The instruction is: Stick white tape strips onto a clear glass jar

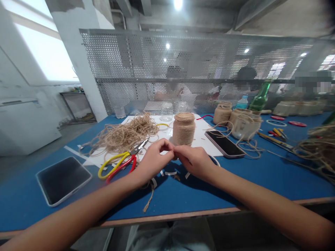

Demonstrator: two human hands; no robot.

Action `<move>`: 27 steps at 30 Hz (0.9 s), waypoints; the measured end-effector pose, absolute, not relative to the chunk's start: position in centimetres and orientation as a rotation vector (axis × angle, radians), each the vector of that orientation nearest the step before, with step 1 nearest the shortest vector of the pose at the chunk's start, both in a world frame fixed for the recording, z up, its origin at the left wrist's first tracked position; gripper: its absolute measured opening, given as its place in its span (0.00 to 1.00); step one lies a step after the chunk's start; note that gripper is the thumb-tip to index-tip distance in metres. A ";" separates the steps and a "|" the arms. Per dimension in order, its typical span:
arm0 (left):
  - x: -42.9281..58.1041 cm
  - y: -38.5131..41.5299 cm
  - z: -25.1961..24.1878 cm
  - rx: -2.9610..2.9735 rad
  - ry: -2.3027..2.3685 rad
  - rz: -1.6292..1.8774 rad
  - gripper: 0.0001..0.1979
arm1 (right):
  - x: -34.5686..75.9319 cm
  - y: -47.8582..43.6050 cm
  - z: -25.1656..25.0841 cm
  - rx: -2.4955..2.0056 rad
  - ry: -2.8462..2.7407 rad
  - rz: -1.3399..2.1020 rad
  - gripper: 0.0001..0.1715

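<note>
Your left hand point(153, 162) and right hand point(193, 161) meet above a blue worktable point(188, 198), curled and clenched inward. Their fingertips point(169, 145) press together, though what they pinch is too small to tell. Just beyond your hands, a jar wrapped in jute twine point(184, 129) stands upright on a white sheet point(206, 141). To the left lie a loose tangle of twine point(125, 136) and scissors with yellow and red handles point(117, 166). Near your wrists are small white strips point(170, 173). A smartphone point(225, 143) lies right of the jar, and a dark tablet point(62, 180) lies at near left.
</note>
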State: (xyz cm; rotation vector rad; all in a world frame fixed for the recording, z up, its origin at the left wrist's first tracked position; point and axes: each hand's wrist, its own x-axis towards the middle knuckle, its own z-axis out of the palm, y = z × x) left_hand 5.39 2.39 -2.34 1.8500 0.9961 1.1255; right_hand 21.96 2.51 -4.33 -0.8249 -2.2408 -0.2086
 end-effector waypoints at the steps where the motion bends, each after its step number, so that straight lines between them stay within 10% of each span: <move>1: 5.4 2.4 -2.3 1.845 1.004 1.121 0.02 | 21.9 2.5 -4.4 -0.827 -2.236 -0.228 0.13; 27: 5.5 1.7 -1.7 1.905 1.106 1.160 0.07 | 21.6 2.1 -4.1 -0.885 -2.103 0.058 0.09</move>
